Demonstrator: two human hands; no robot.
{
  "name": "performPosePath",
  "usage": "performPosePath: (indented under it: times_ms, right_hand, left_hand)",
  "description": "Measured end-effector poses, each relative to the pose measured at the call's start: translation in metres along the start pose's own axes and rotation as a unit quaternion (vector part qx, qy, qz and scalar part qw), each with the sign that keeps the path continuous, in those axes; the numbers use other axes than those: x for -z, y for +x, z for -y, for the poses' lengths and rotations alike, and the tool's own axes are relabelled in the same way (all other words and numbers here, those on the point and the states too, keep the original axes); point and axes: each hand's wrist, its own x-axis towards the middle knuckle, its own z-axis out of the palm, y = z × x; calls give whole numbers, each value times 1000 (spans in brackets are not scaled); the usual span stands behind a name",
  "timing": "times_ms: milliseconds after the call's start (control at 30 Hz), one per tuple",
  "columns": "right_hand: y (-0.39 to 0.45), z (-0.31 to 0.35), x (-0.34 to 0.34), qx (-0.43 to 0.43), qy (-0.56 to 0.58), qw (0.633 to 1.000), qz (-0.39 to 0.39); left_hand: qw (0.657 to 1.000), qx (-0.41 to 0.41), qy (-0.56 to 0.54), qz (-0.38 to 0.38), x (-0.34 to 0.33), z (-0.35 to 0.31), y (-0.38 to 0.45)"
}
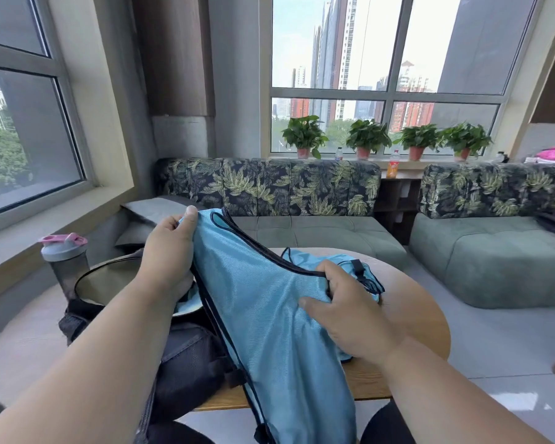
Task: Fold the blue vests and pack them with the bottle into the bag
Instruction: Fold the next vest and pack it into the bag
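Head view: a person holds a light-blue mesh vest with dark piping stretched between both hands above a round wooden table. L hand pinches the upper shoulder edge, thumb on top and fingers curled behind the fabric; R hand grips the piped armhole edge lower down, fingers curled round it, thumb pressing the cloth. Below the R grip, the rest of the vest hangs past the table's near edge toward the person's lap. Just beyond the R hand, a second blue vest w/ black cord lies bunched on the tabletop. Under the L forearm sits an open black fabric bag, w/ more blue cloth showing at its mouth. Left of the L hand stands a dark shaker bottle with grey lid and pink cap, not yet packed.

Judged step: folding this vest. To do it well, keep both pinches on the piping, bring the edges together evenly, lay it flat on bare table beside the R hand, then halve it compactly; slippery mesh may slide if the grip loosens.
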Motion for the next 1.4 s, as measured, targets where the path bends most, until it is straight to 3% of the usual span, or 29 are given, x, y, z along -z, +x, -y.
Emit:
performPosePath:
  times_ms: [100,233,400,467,700,900,1133,1267,1400]
  right_hand:
    - [5,8,-2,3,96,995,24]
    - [15,21,-6,-17,255,966,40]
    - [28,39,-11,-63,345,936,37]
    - [31,41,-12,-77,347,934,43]
    - [40,41,-12,-97,396,905,119]
    - [44,32,-10,-84,438,884,142]
    - [45,23,2,-82,461,873,131]
    - [45,16,20,-100,447,887,58]
    - [32,-11,17,-163,486,858,28]
  left_hand:
    - [987,113,-110,38,-4,6,6]
    - [939,226,-217,140,-4,38,-21]
    - [841,384,-244,293,-4,103,-85]
    - [822,400,-235,330,-8,110,-101]
    - [815,369,-263,360,-21,98,-93]
    - [750,424,-354,364,-33,93,-99]
    - [834,359,-263,327,-24,98,-90]
    - [888,311,-203,272,-17,85,-76]
    - [912,259,-176,263,-17,68,-68]
